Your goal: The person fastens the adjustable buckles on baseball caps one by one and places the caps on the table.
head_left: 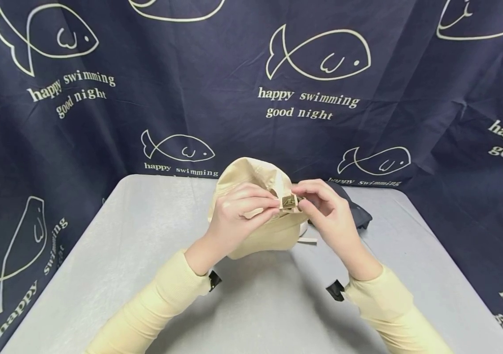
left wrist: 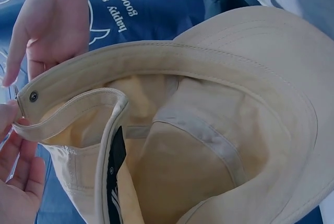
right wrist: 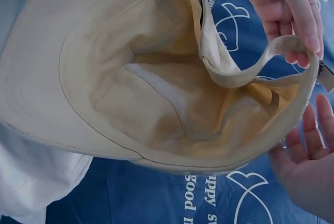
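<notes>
A beige baseball cap (head_left: pixel 260 236) is held up over the table, its hollow inside facing the wrist cameras. My left hand (head_left: pixel 238 209) pinches the cap's back strap (left wrist: pixel 73 112) beside a metal buckle (head_left: pixel 288 201) with engraved lettering. On the buckle's other side is my right hand (head_left: pixel 328 209). Its fingers (right wrist: pixel 313 130) are spread and mostly straight close to the buckle and the band's edge; whether they touch cannot be told. A small round snap (left wrist: pixel 33 96) shows on the band, and a black label (left wrist: pixel 116 177) inside the cap.
A dark navy cap-like item (head_left: pixel 357 214) lies on the grey table (head_left: pixel 101 255) behind my right hand. Something white (right wrist: pixel 42 177) is below the brim, and a thin white strip (head_left: pixel 307 240) lies near the cap. Navy fish-print fabric (head_left: pixel 233 98) surrounds the table.
</notes>
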A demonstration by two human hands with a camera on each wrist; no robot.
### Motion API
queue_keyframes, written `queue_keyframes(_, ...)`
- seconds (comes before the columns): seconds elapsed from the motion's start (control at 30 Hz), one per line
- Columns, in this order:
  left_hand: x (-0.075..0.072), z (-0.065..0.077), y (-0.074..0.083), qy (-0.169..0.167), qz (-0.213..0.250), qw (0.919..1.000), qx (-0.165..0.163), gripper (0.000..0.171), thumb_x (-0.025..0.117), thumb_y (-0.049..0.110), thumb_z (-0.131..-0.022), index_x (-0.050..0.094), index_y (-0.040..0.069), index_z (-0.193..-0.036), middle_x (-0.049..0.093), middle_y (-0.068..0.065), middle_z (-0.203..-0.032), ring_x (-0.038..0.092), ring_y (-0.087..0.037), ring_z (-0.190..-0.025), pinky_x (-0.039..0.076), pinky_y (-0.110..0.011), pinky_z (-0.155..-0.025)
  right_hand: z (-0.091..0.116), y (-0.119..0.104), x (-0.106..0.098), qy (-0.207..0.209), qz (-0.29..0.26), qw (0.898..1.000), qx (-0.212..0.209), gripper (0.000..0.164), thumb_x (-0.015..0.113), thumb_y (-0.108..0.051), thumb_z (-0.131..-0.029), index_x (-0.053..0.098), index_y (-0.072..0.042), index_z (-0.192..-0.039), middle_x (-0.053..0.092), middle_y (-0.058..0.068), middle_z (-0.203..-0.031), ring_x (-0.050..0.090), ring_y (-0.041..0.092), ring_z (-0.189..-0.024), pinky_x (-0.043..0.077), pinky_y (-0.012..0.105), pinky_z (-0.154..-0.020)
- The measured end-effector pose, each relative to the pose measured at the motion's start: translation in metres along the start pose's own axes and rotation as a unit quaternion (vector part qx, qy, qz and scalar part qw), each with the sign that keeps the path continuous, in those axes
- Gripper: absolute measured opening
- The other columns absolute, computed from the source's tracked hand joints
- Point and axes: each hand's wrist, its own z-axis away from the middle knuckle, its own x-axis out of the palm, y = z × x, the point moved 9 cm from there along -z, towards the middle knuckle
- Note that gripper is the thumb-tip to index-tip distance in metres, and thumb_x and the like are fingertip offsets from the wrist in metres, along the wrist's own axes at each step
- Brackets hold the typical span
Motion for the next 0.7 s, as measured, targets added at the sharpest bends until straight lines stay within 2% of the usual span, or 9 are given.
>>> queue_keyframes(0.13, 0.0, 0.0, 0.0, -0.002, 0.0, 1.0, 0.0, 0.012, 0.074, 0.011, -0.071, 0.072, 0.007, -0.082, 0.068, 0.001, -0.081, 0.06, -0.008, -0.082, 0.046, -0.019, -0.077, 0.002, 0.011, -0.004, -0.002, 0.004, 1.0, 0.023, 0.012, 0.051, 0.003, -0.086, 0.061, 0.005, -0.093, 0.055, 0.018, -0.104, 0.054, 0.021, -0.099, 0.045, 0.02, -0.08)
queue_keyframes(0.4, 0.002, 0.0, 0.004, -0.01, 0.008, 0.9998, 0.015, 0.011, 0.073, 0.008, -0.071, 0.072, 0.007, -0.082, 0.068, 0.001, -0.082, 0.059, -0.008, -0.083, 0.046, -0.019, -0.078, 0.002, 0.014, -0.001, -0.01, 0.012, 0.999, 0.034, 0.013, 0.05, 0.002, -0.087, 0.063, 0.001, -0.085, 0.055, 0.017, -0.101, 0.054, 0.021, -0.094, 0.045, 0.02, -0.075)
queue_keyframes(0.7, 0.007, 0.0, -0.002, -0.017, -0.013, 0.9997, -0.014, 0.021, 0.074, 0.017, -0.071, 0.07, 0.009, -0.089, 0.066, 0.004, -0.081, 0.056, -0.005, -0.081, 0.044, -0.017, -0.077, 0.002, 0.017, -0.001, -0.01, 0.016, 0.999, 0.037, 0.011, 0.05, 0.003, -0.087, 0.061, 0.002, -0.085, 0.055, 0.016, -0.1, 0.054, 0.02, -0.095, 0.045, 0.02, -0.077)
